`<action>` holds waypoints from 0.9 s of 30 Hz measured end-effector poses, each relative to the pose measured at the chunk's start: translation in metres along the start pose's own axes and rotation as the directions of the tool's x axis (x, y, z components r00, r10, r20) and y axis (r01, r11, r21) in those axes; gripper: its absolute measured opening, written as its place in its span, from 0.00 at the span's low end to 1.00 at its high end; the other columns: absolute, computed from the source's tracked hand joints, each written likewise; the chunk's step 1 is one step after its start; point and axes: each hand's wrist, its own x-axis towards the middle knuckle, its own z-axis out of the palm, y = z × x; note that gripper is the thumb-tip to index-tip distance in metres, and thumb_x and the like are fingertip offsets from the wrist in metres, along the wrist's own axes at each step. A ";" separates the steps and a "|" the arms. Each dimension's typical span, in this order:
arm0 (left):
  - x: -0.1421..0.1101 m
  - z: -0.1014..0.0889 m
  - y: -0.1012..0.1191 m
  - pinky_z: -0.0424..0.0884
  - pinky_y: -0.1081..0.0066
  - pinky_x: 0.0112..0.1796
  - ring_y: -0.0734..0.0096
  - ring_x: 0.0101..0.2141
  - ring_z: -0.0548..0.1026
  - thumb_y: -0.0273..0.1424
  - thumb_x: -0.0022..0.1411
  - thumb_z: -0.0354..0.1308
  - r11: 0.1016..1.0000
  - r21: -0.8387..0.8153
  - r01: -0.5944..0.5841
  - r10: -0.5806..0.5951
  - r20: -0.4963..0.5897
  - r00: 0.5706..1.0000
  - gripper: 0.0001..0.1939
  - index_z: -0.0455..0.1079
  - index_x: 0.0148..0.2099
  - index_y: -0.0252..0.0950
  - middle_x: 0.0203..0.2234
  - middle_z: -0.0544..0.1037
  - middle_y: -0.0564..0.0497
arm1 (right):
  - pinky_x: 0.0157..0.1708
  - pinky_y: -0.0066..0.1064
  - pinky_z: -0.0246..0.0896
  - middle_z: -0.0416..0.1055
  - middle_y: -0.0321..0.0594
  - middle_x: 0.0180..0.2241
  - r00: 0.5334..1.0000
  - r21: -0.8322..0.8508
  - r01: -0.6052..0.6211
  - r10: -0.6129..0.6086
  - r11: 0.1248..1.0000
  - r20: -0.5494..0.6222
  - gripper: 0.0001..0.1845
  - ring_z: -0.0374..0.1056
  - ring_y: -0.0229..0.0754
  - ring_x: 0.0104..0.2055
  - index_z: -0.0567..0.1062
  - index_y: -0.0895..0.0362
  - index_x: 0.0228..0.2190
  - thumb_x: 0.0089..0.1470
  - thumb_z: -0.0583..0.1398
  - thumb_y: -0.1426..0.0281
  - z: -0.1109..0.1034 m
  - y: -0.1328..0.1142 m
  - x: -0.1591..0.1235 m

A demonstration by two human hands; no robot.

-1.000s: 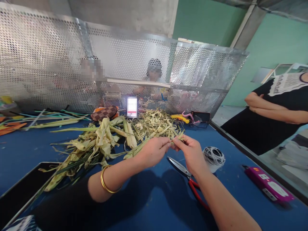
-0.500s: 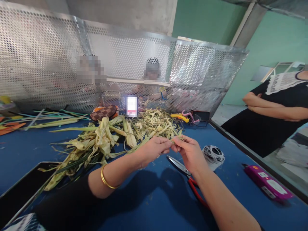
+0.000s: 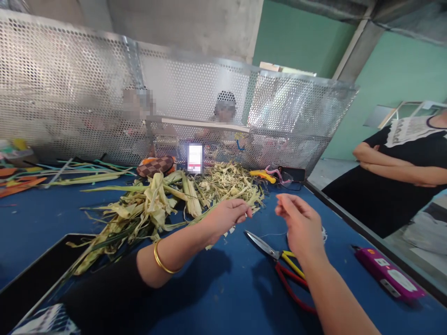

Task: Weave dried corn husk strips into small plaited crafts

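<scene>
Steel scissors with red-and-yellow handles (image 3: 277, 256) sit near my right hand (image 3: 303, 228); shredded pale-green leaves (image 3: 228, 184) beyond my left hand (image 3: 228, 216). Fingers pressed together, contents unclear. Perforated silver screen (image 3: 195, 77) bounds far edge; blue tabletop (image 3: 228, 291) runs near.

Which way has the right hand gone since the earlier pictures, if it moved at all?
Yes: judged against the scissors, the right hand has moved rightward, away from the left hand, and now hides most of the string ball.

Looked like a small workshop; bare concrete wall (image 3: 185, 23) plus a green wall (image 3: 293, 39); perforated metal screen (image 3: 188, 79) ran along the blue worktable (image 3: 216, 298), person (image 3: 226, 97) visible through it; shears (image 3: 263, 244) and heaped dry plant strips (image 3: 228, 186) lay on top.
</scene>
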 end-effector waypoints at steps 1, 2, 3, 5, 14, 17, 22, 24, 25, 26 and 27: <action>0.000 -0.001 0.001 0.45 0.75 0.21 0.79 0.18 0.49 0.35 0.62 0.47 0.999 -0.027 0.021 -0.021 -0.024 0.999 0.13 0.65 0.29 0.35 0.16 0.55 0.60 | 0.29 0.30 0.58 0.68 0.34 0.21 0.999 -0.194 0.046 -0.043 0.980 0.018 0.14 0.63 0.38 0.25 0.75 0.56 0.28 0.46 0.62 0.58 -0.012 -0.003 -0.003; 0.000 -0.002 0.002 0.47 0.76 0.21 0.80 0.18 0.51 0.34 0.62 0.47 0.998 -0.055 0.037 -0.039 -0.040 0.998 0.12 0.64 0.29 0.35 0.17 0.57 0.59 | 0.30 0.31 0.58 0.69 0.35 0.22 0.992 -0.408 0.092 -0.050 0.908 0.113 0.14 0.64 0.40 0.26 0.75 0.56 0.28 0.48 0.60 0.58 -0.025 -0.005 -0.008; 0.001 -0.002 0.004 0.50 0.76 0.22 0.80 0.19 0.54 0.33 0.61 0.47 0.996 -0.079 0.047 -0.051 -0.050 0.997 0.11 0.64 0.29 0.35 0.18 0.60 0.58 | 0.31 0.31 0.59 0.70 0.37 0.24 0.966 -0.561 0.178 -0.034 0.808 0.257 0.13 0.66 0.41 0.28 0.75 0.55 0.27 0.50 0.59 0.58 -0.039 -0.005 -0.014; 0.001 -0.005 0.006 0.55 0.77 0.24 0.80 0.21 0.59 0.31 0.61 0.47 0.991 -0.121 0.050 -0.058 -0.061 0.996 0.11 0.64 0.28 0.34 0.20 0.63 0.56 | 0.33 0.32 0.60 0.73 0.38 0.31 0.891 -0.724 0.333 0.049 0.604 0.451 0.12 0.68 0.42 0.32 0.76 0.52 0.28 0.51 0.58 0.58 -0.069 0.003 -0.029; 0.001 -0.007 0.008 0.38 0.73 0.19 0.83 0.15 0.45 0.32 0.65 0.45 0.957 -0.253 0.140 -0.135 0.036 0.990 0.13 0.64 0.30 0.35 0.17 0.56 0.58 | 0.34 0.36 0.65 0.71 0.45 0.35 0.823 -0.793 0.562 -0.069 0.235 0.563 0.11 0.69 0.46 0.36 0.73 0.57 0.36 0.57 0.53 0.67 -0.117 0.055 -0.071; 0.001 -0.008 0.007 0.37 0.73 0.19 0.83 0.15 0.45 0.30 0.64 0.45 0.947 -0.279 0.160 -0.157 0.033 0.987 0.12 0.64 0.29 0.35 0.17 0.55 0.59 | 0.32 0.33 0.65 0.70 0.44 0.34 0.770 -0.739 0.632 -0.086 0.233 0.632 0.10 0.68 0.43 0.34 0.72 0.56 0.36 0.58 0.52 0.67 -0.104 0.049 -0.082; 0.006 -0.011 0.001 0.37 0.74 0.18 0.83 0.15 0.46 0.30 0.62 0.48 0.932 -0.313 0.180 -0.162 0.083 0.983 0.11 0.63 0.28 0.34 0.17 0.55 0.59 | 0.36 0.33 0.61 0.72 0.45 0.37 0.670 -0.682 0.730 -0.148 -0.048 0.728 0.12 0.68 0.44 0.37 0.74 0.56 0.41 0.58 0.53 0.73 -0.071 0.020 -0.064; 0.006 -0.011 0.000 0.37 0.74 0.18 0.83 0.15 0.46 0.30 0.62 0.48 0.935 -0.303 0.184 -0.162 0.096 0.982 0.10 0.64 0.28 0.34 0.16 0.55 0.59 | 0.43 0.39 0.57 0.72 0.48 0.38 0.660 -0.652 0.709 -0.072 -0.269 0.748 0.15 0.66 0.49 0.41 0.75 0.60 0.42 0.54 0.55 0.80 -0.054 0.015 -0.041; 0.006 -0.010 0.000 0.37 0.74 0.18 0.83 0.15 0.46 0.30 0.62 0.47 0.936 -0.298 0.185 -0.163 0.098 0.982 0.10 0.64 0.28 0.34 0.16 0.55 0.59 | 0.43 0.40 0.56 0.72 0.51 0.38 0.657 -0.611 0.714 0.028 -0.342 0.753 0.13 0.66 0.50 0.41 0.76 0.62 0.38 0.52 0.55 0.81 -0.046 0.016 -0.029; 0.006 -0.010 0.001 0.37 0.74 0.18 0.83 0.15 0.45 0.30 0.62 0.46 0.938 -0.292 0.186 -0.164 0.100 0.981 0.11 0.64 0.29 0.34 0.16 0.55 0.59 | 0.41 0.41 0.55 0.72 0.53 0.36 0.664 -0.579 0.718 0.132 -0.386 0.736 0.10 0.66 0.52 0.41 0.77 0.63 0.33 0.51 0.56 0.81 -0.039 0.018 -0.018; 0.005 -0.010 0.001 0.36 0.74 0.18 0.83 0.15 0.45 0.30 0.62 0.46 0.940 -0.285 0.187 -0.165 0.100 0.981 0.11 0.64 0.29 0.35 0.15 0.55 0.59 | 0.38 0.41 0.55 0.73 0.55 0.35 0.665 -0.570 0.723 0.166 -0.391 0.729 0.09 0.66 0.53 0.39 0.77 0.64 0.29 0.50 0.56 0.81 -0.033 0.021 -0.009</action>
